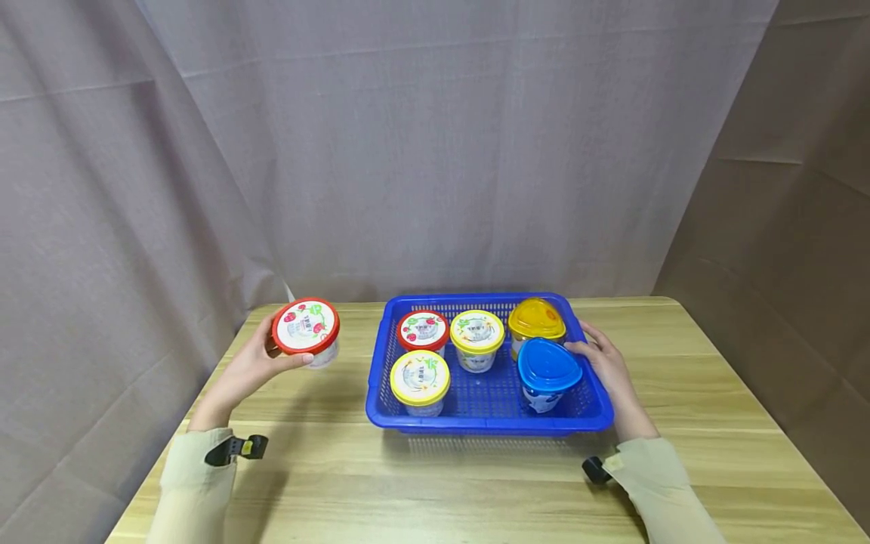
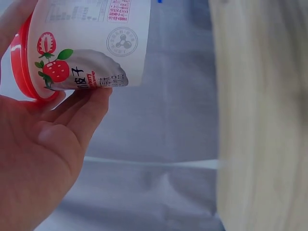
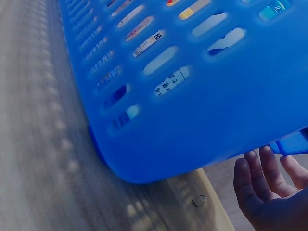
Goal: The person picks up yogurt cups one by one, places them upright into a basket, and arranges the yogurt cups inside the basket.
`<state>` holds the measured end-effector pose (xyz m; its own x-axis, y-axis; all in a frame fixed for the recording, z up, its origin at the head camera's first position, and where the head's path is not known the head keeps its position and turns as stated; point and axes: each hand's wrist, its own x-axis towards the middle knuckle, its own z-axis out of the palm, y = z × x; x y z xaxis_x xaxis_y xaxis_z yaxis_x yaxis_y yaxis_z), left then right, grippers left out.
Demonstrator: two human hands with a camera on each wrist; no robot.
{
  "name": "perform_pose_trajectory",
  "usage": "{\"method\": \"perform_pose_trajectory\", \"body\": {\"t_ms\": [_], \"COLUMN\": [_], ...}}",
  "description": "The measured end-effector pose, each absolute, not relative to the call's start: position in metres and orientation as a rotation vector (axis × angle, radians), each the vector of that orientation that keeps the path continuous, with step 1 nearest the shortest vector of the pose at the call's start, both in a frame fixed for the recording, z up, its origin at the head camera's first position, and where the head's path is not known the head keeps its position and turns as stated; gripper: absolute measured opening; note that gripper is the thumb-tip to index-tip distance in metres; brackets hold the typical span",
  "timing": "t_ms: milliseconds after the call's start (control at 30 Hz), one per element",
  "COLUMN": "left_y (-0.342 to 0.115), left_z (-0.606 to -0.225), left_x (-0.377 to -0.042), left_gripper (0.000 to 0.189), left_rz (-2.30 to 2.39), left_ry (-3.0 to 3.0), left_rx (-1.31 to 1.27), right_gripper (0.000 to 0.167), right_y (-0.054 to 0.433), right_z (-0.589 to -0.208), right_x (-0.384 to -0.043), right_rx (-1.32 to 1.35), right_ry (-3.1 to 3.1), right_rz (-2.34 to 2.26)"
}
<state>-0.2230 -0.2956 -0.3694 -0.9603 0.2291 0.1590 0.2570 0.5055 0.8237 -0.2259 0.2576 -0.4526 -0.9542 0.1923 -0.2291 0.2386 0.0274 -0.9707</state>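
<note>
My left hand (image 1: 254,370) grips a plastic cup with a red strawberry-print lid (image 1: 306,326), fingers on one side and thumb on the other. The cup is held up over the table's left part; strawberries and print show on its white side (image 2: 86,53) in the left wrist view. On the right, my right hand (image 1: 608,363) holds the rim of a blue plastic basket (image 1: 476,425), thumb over the edge beside a cup with a blue lid (image 1: 549,366). In the right wrist view its fingertips (image 3: 266,153) are right at the basket's rim.
Inside the basket stand another red-lidded cup (image 1: 423,330), two yellow-lidded cups, one at the back (image 1: 478,331) and one in front (image 1: 420,376), and a cup with a yellow rounded-triangle lid (image 1: 537,317). A wooden table (image 1: 476,499) lies below, with a grey curtain (image 1: 462,151) behind.
</note>
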Motion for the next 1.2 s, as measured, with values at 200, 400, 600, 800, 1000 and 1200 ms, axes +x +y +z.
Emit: {"method": "perform_pose_trajectory", "body": {"t_ms": [200,400,600,800,1000,1200], "left_y": [-0.281,-0.264,-0.241,-0.218,-0.193,-0.170], "left_z": [-0.356,-0.350,-0.343,-0.338,-0.330,-0.325], "left_x": [-0.231,-0.239,-0.244,-0.250,-0.254,-0.257], "left_gripper": [0.100,0.101,0.099,0.097,0.095,0.098], "left_rz": [-1.520,-1.535,-1.589,-1.643,-1.659,-1.674], "left_ry": [-2.671,-2.673,-2.625,-2.593,-2.557,-2.561], "left_rx": [-0.470,-0.535,-0.641,-0.754,-0.838,-0.869], "right_gripper": [0.074,0.075,0.076,0.077,0.076,0.078], "right_y": [0.256,0.257,0.258,0.259,0.259,0.260], "right_z": [-0.449,-0.453,-0.456,-0.456,-0.456,-0.456], "right_x": [-0.222,-0.223,-0.224,-0.226,-0.226,-0.227], "right_rx": [0.461,0.463,0.461,0.458,0.457,0.441], "right_ry": [2.202,2.194,2.216,2.214,2.217,2.258], "right_rz": [-2.115,-2.113,-2.110,-2.114,-2.111,-2.088]}}
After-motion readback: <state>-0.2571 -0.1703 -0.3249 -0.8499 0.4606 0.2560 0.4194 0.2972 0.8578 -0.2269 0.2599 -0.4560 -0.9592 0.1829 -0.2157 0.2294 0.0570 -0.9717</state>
